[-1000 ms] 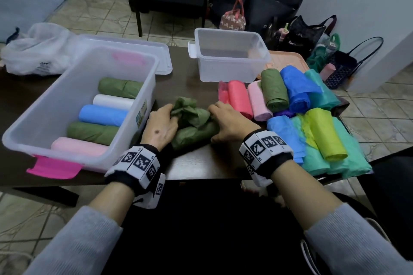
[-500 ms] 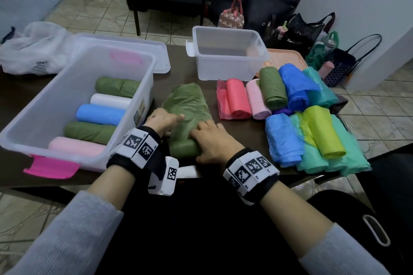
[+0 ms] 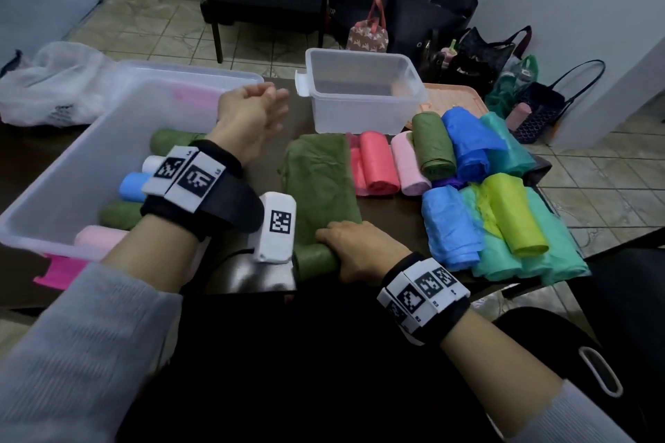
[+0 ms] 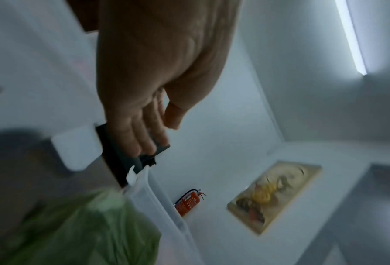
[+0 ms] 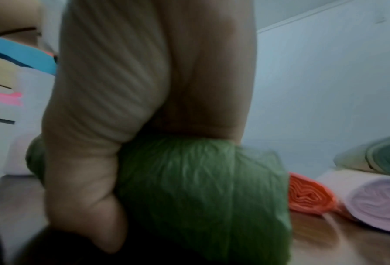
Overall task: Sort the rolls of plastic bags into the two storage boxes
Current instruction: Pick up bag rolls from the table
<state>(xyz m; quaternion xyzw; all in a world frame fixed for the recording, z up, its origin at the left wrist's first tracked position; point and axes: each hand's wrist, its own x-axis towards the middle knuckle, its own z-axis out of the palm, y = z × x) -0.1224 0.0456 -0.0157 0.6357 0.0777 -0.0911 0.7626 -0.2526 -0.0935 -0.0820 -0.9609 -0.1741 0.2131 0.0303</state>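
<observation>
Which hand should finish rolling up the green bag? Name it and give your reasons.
Right. The right hand already grips the rolled end of the green bag at the near table edge, with the loose sheet stretching away ahead of it. The left hand is lifted over the large box, holding nothing.

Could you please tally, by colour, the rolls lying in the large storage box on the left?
Green rolls: 2
White roll: 1
Blue roll: 1
Pink roll: 1
Total in the large storage box: 5
</observation>
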